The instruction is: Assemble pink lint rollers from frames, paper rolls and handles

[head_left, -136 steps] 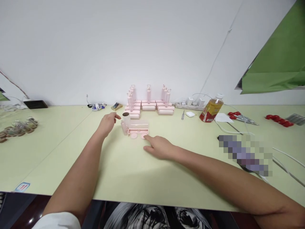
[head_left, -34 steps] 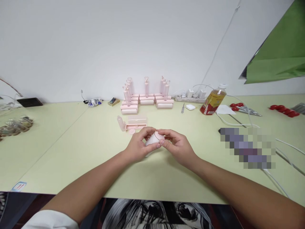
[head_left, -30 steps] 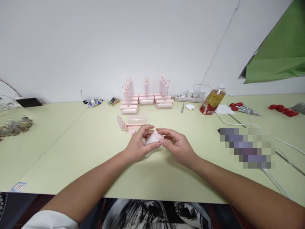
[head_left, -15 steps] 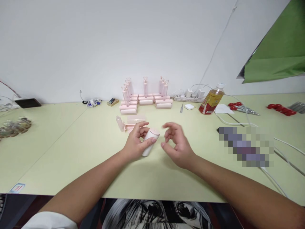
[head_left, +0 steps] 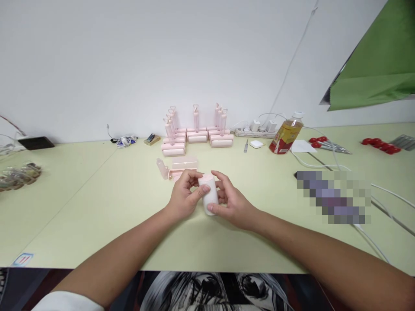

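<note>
A white lint roller roll [head_left: 210,198] with a pink end cap is held nearly upright between both hands. My left hand [head_left: 187,194] is closed around its left side, thumb across the upper front. From the right, my right hand [head_left: 235,203] grips the roll, thumb low on its front and fingers behind. Just beyond my left hand lie a pink roller frame [head_left: 173,173], partly hidden by the fingers, a clear pinkish cover [head_left: 184,162] and a translucent handle [head_left: 161,167].
Several pink lint rollers [head_left: 197,134] with upright handles stand by the wall. Right of them are a power strip [head_left: 254,133], a drink bottle [head_left: 287,134] and red-handled tools [head_left: 324,143]. A blurred-out object [head_left: 330,196] and cables lie at the right.
My right hand has moved left and taken hold of the roll. The roll has turned from a slant to more upright, with my left hand still on it.
</note>
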Demonstrator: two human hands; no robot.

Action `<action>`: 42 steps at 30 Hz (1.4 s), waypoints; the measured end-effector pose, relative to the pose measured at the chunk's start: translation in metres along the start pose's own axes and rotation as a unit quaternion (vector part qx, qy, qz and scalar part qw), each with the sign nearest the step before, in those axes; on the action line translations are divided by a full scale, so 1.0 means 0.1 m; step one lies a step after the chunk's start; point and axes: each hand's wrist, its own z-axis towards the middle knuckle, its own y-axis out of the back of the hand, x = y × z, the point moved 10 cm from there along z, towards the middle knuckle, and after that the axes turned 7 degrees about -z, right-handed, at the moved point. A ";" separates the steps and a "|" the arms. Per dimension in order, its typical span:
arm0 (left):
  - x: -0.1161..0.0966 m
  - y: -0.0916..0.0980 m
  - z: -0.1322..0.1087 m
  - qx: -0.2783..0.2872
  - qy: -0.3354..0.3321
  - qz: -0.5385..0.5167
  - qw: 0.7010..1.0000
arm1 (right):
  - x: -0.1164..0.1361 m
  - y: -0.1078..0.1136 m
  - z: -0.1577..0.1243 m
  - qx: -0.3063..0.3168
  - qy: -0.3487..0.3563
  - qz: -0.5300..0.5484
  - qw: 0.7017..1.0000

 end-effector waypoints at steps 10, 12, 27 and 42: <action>0.21 0.51 0.17 0.080 0.198 0.505 0.836 | -0.10 0.29 0.04 -0.106 -0.032 0.100 0.989; 0.34 0.60 0.11 0.113 0.260 0.557 0.781 | -0.11 0.35 0.05 -0.126 -0.026 0.109 0.986; 0.33 0.35 0.02 0.146 0.208 0.497 0.830 | -0.31 0.53 0.15 -0.187 -0.098 0.188 0.959; 0.29 0.18 0.13 0.123 0.144 0.247 0.950 | -0.54 0.58 0.19 -0.207 -0.136 0.306 0.919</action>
